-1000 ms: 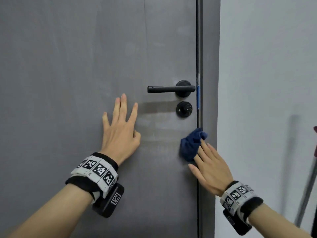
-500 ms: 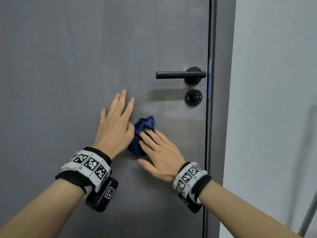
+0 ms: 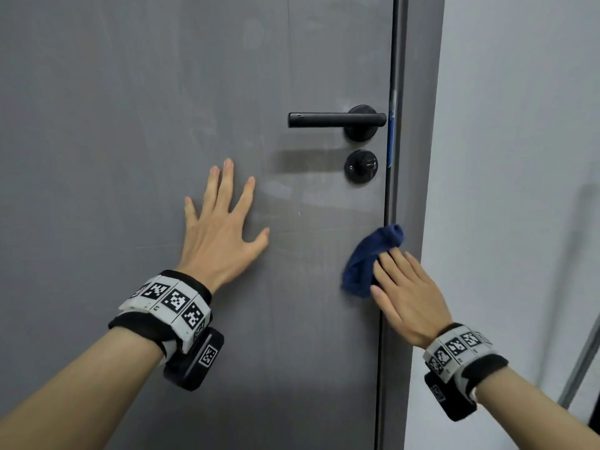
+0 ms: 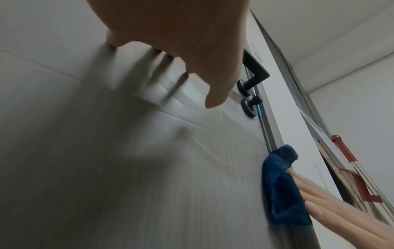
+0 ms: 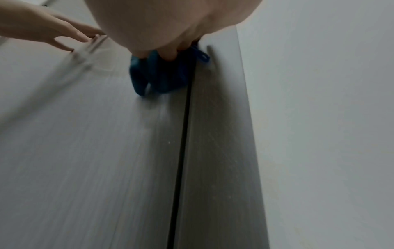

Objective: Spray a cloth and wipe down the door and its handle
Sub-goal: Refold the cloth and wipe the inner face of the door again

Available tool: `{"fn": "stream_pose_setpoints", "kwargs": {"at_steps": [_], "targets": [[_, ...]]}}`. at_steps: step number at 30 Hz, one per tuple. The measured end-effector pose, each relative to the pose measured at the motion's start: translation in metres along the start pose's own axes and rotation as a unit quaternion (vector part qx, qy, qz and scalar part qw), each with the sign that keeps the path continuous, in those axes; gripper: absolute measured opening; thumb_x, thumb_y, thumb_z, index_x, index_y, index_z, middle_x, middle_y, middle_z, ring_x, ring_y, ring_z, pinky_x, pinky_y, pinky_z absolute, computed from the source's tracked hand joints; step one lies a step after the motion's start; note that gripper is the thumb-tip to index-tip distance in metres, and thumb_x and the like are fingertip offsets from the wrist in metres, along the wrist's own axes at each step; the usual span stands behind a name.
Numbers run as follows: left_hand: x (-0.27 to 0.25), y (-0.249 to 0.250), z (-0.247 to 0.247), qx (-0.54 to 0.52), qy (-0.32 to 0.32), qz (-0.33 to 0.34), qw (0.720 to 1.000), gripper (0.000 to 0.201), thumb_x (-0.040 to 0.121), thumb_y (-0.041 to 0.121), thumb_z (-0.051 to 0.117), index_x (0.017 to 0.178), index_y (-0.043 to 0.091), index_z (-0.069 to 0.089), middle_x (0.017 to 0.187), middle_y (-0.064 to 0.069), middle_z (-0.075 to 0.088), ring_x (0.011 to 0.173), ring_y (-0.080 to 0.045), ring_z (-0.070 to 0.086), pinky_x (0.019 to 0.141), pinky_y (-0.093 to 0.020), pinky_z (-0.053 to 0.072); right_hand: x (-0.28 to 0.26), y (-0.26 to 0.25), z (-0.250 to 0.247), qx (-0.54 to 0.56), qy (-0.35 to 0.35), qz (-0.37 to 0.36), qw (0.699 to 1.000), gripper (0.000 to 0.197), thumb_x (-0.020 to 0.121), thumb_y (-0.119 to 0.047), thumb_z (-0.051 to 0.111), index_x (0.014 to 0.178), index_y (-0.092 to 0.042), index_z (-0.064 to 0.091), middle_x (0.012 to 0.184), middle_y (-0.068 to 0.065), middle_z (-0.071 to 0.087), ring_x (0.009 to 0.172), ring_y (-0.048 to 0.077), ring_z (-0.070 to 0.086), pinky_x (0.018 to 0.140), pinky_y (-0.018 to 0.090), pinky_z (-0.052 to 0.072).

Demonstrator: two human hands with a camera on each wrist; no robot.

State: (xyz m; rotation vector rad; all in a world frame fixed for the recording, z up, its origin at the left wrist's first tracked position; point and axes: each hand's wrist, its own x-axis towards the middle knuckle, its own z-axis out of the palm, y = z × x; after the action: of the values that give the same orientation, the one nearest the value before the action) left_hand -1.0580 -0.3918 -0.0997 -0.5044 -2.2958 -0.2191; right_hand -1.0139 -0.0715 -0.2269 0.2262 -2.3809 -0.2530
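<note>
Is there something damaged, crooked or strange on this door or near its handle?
Nothing looks damaged. The handle sits level on the door. Only pale smears show below it, left of the blue cloth, and a blue strip sits on the door edge.

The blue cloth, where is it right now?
In the head view the blue cloth is low on the right, pressed against the door's edge under the right hand, below the handle.

Left hand (image 3: 220,233): lying flat with fingers spread and straight, arm reaching forward and up.
Right hand (image 3: 407,297): pressing forward with straight fingers (image 4: 332,192), wrist angled inward.
Both wrists: wearing marker bands.
</note>
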Motion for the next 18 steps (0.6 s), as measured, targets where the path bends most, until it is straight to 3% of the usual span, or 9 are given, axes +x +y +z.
{"fn": "stream_pose_setpoints", "kwargs": {"at_steps": [4, 8, 12, 18], "targets": [[0.001, -0.001, 0.001, 0.003, 0.001, 0.002, 1.0, 0.084, 0.091, 0.044, 0.054, 0.159, 0.026, 0.009, 0.165, 0.0, -0.021, 0.152, -0.019, -0.02, 0.118, -0.066, 0.01, 0.003, -0.01, -0.005, 0.024, 0.003, 0.02, 1.0, 0.051, 0.105, -0.041, 0.026, 0.134, -0.007, 0.05, 0.143, 0.007, 0.046, 0.142, 0.031, 0.035, 0.122, 0.043, 0.022], [0.0, -0.013, -0.001, 0.015, 0.019, 0.0, 1.0, 0.085, 0.091, 0.041, 0.056, 0.159, 0.026, 0.007, 0.166, 0.002, -0.018, 0.153, -0.017, -0.017, 0.119, -0.063, 0.013, 0.035, -0.039, -0.018, 0.069, 0.03, 0.047, 0.996, 0.053, 0.103, -0.045, 0.029, 0.137, -0.006, 0.043, 0.134, 0.006, 0.044, 0.127, 0.029, 0.041, 0.115, 0.041, 0.03], [0.002, -0.031, -0.009, 0.034, 0.031, -0.05, 0.998, 0.088, 0.091, 0.047, 0.056, 0.159, 0.025, 0.005, 0.166, 0.004, -0.019, 0.153, -0.019, -0.017, 0.114, -0.068, 0.018, 0.097, -0.071, -0.04, 0.076, 0.088, 0.055, 0.992, 0.058, 0.104, -0.039, 0.034, 0.144, 0.002, 0.041, 0.147, 0.022, 0.044, 0.14, 0.04, 0.037, 0.121, 0.047, 0.028], [0.003, -0.041, -0.014, 0.029, 0.054, -0.051, 0.997, 0.08, 0.094, 0.038, 0.052, 0.159, 0.025, 0.008, 0.167, 0.003, -0.014, 0.154, -0.017, -0.011, 0.113, -0.069, 0.019, 0.15, -0.102, -0.067, 0.082, 0.151, -0.014, 0.985, 0.052, 0.099, -0.022, 0.045, 0.145, 0.002, 0.04, 0.152, 0.02, 0.04, 0.144, 0.038, 0.031, 0.121, 0.046, 0.026]]}}
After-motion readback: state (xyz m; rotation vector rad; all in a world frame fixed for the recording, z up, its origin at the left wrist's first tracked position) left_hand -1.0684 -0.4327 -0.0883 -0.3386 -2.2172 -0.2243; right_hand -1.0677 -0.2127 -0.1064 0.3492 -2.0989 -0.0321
